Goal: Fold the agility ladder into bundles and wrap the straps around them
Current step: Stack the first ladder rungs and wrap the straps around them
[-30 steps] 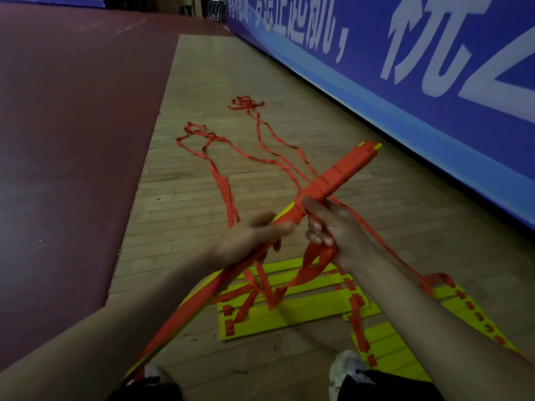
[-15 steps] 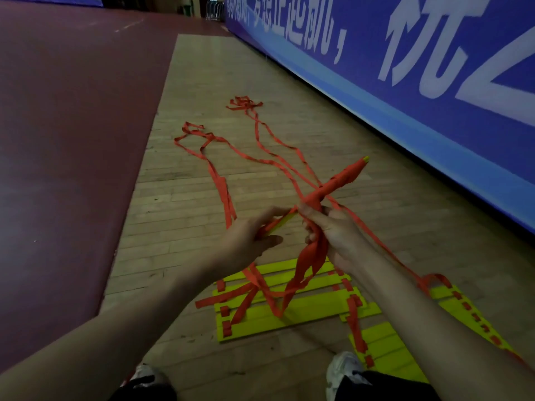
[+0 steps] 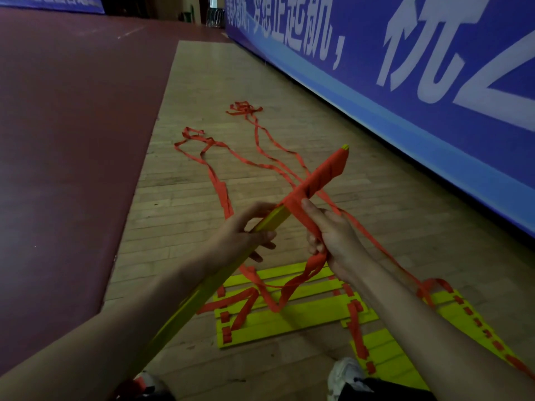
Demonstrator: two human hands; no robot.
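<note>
The left hand (image 3: 246, 238) grips the bundle (image 3: 321, 175) at its bare yellow middle, steadying it above the floor (image 3: 185, 215). The right hand (image 3: 335, 241) clutches the strap (image 3: 315, 261) just below the wrapped part, likely to pull each turn taut.

My bare forearms reach forward from the lower corners. My left hand (image 3: 241, 237) curls round the rung bundle (image 3: 275, 219), thumb on top and fingers beneath. My right hand (image 3: 335, 241) fists the strap (image 3: 302, 222), thumb stretched up against the wrapping.
</note>
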